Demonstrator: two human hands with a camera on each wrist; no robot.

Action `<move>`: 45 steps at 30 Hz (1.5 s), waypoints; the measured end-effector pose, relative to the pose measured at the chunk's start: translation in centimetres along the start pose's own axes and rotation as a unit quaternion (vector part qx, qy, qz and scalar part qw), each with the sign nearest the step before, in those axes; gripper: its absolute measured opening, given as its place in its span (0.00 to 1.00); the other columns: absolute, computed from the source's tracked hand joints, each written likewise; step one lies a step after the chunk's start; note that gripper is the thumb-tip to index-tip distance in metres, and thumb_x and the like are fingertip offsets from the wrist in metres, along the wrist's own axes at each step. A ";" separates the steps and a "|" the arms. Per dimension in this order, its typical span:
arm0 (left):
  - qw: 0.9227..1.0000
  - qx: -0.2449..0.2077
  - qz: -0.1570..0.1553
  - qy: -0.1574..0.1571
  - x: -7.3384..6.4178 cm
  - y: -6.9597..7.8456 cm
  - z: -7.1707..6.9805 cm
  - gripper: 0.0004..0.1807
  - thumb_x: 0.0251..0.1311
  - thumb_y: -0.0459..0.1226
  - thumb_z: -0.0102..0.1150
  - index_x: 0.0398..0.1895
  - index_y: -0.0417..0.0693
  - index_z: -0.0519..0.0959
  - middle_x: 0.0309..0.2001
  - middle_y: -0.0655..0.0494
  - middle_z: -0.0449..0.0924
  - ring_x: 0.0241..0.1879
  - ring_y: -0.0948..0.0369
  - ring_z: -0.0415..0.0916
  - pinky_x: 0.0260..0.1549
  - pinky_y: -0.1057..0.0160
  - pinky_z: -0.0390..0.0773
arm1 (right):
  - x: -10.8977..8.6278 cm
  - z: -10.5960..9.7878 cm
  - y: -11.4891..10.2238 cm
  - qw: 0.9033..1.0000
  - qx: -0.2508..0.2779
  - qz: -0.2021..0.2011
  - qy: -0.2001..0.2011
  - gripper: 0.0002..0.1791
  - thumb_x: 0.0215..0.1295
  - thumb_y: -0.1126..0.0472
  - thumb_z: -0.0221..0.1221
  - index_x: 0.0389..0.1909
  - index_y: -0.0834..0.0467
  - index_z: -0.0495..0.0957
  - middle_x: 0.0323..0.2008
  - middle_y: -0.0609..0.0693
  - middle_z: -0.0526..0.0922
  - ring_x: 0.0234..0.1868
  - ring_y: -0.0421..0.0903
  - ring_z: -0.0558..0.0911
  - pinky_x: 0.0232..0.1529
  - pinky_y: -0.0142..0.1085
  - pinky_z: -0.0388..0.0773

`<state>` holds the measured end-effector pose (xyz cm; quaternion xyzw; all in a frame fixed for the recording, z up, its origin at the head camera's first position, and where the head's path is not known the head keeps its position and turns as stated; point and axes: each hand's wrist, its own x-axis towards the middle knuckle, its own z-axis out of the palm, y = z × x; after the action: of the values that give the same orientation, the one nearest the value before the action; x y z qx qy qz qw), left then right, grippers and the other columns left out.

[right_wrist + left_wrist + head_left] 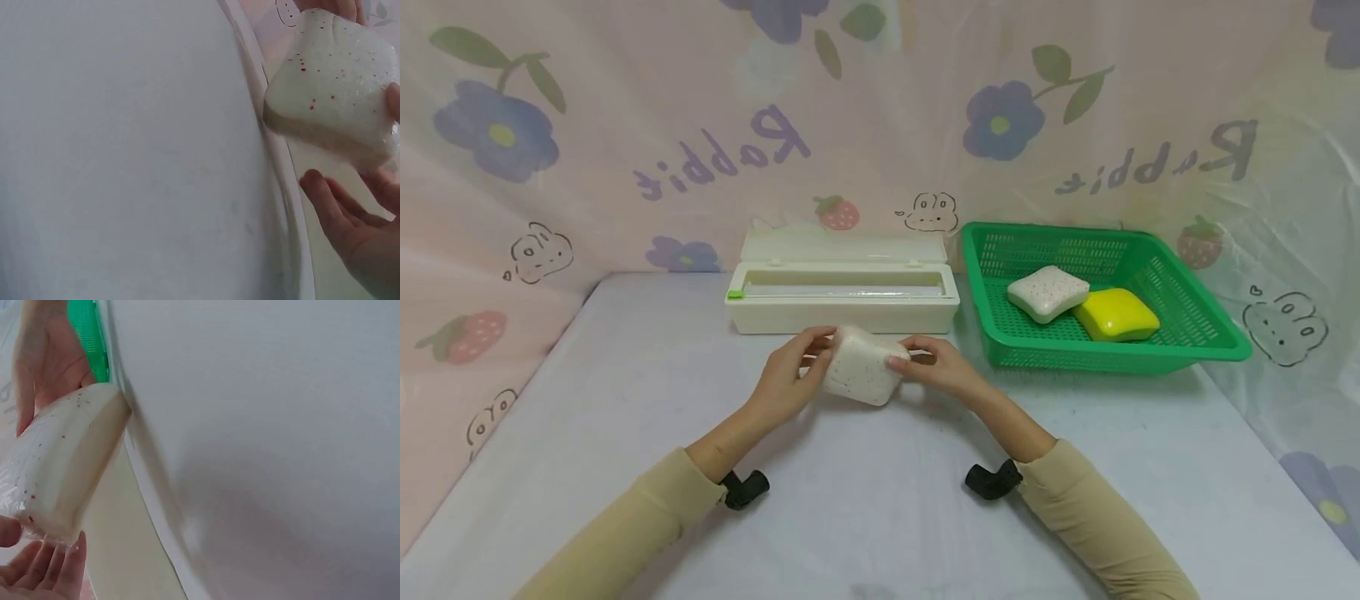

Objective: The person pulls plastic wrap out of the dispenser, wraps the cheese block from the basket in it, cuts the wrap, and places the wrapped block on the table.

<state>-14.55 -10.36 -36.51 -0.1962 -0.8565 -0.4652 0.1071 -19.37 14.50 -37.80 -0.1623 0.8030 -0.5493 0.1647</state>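
Note:
A white, speckled, rounded-square block [867, 367] is held up above the table between both hands. Clear film with wrinkles covers it in the left wrist view, where its side [94, 462] shows. My left hand [790, 375] grips its left edge between thumb and fingers. At the right edge, my right hand [943, 367] pinches it, thumb on the near face and fingers behind. Just beyond the hands stands a long white film dispenser [842, 318] with its lid [842, 246] raised. A film roll [842, 291] lies inside the dispenser.
At the back right stands a green plastic basket [1090, 357]. Inside it, another white speckled block [1048, 293] touches a yellow block [1117, 315]. A white cloth [865, 525] covers the table, and a printed curtain [880, 108] hangs behind it.

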 end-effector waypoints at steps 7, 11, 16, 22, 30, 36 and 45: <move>0.996 -0.047 -0.067 -0.041 -0.1 0.0 -0.3 0.30 0.67 0.41 0.55 0.70 0.47 0.60 0.51 0.42 0.78 0.51 0.50 0.78 0.50 0.52 0.79 | 0.5 0.5 0.1 1.000 -0.004 0.017 0.017 0.23 0.64 0.52 0.60 0.54 0.64 0.75 0.50 0.58 0.81 0.50 0.48 0.80 0.48 0.38 0.79; 0.995 -0.033 -0.075 -0.064 -0.2 0.0 -0.2 0.44 0.56 0.43 0.68 0.73 0.54 0.55 0.54 0.43 0.75 0.53 0.50 0.76 0.50 0.53 0.79 | 0.7 0.7 0.0 0.999 -0.007 0.028 0.026 0.25 0.65 0.50 0.60 0.55 0.63 0.75 0.49 0.58 0.81 0.48 0.47 0.80 0.45 0.38 0.80; 0.996 -0.035 -0.062 -0.059 -0.5 -0.3 -0.2 0.41 0.57 0.39 0.66 0.73 0.55 0.57 0.52 0.41 0.76 0.50 0.48 0.78 0.45 0.55 0.81 | 0.7 1.0 -0.1 0.998 -0.001 0.046 0.032 0.28 0.65 0.47 0.59 0.60 0.60 0.73 0.50 0.59 0.81 0.46 0.47 0.82 0.46 0.39 0.80; 0.995 -0.043 -0.073 -0.053 -0.8 -0.4 -0.5 0.36 0.62 0.40 0.62 0.72 0.56 0.58 0.52 0.40 0.76 0.49 0.49 0.79 0.44 0.57 0.82 | 0.7 1.2 -0.1 0.998 0.035 0.032 0.036 0.29 0.64 0.51 0.61 0.63 0.59 0.70 0.53 0.63 0.80 0.47 0.50 0.83 0.48 0.43 0.81; 0.992 -0.019 -0.114 -0.048 -1.2 -0.9 -1.1 0.35 0.65 0.43 0.57 0.73 0.53 0.56 0.53 0.39 0.76 0.51 0.47 0.78 0.46 0.54 0.81 | 0.5 1.7 -0.6 0.999 0.041 -0.004 0.010 0.35 0.59 0.59 0.65 0.67 0.56 0.64 0.62 0.60 0.70 0.56 0.56 0.79 0.53 0.43 0.78; 0.988 -0.012 -0.150 -0.042 -1.7 -1.4 -1.9 0.35 0.67 0.43 0.54 0.74 0.49 0.55 0.55 0.37 0.75 0.53 0.46 0.77 0.47 0.52 0.80 | 0.8 2.7 -0.9 0.995 0.068 -0.058 -0.035 0.42 0.56 0.70 0.65 0.71 0.60 0.55 0.65 0.64 0.63 0.56 0.60 0.78 0.54 0.41 0.78; 0.977 0.004 -0.208 -0.049 -2.3 -1.9 -3.5 0.33 0.72 0.43 0.44 0.76 0.49 0.49 0.62 0.33 0.70 0.61 0.43 0.71 0.58 0.45 0.71 | 1.5 4.3 -1.2 0.990 0.048 -0.104 -0.077 0.47 0.54 0.74 0.64 0.73 0.60 0.50 0.66 0.64 0.61 0.55 0.58 0.77 0.55 0.41 0.77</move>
<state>-13.33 -14.77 -36.89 -0.0359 -0.8847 -0.4636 -0.0328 -18.68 9.84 -38.30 -0.2787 0.7393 -0.5873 0.1752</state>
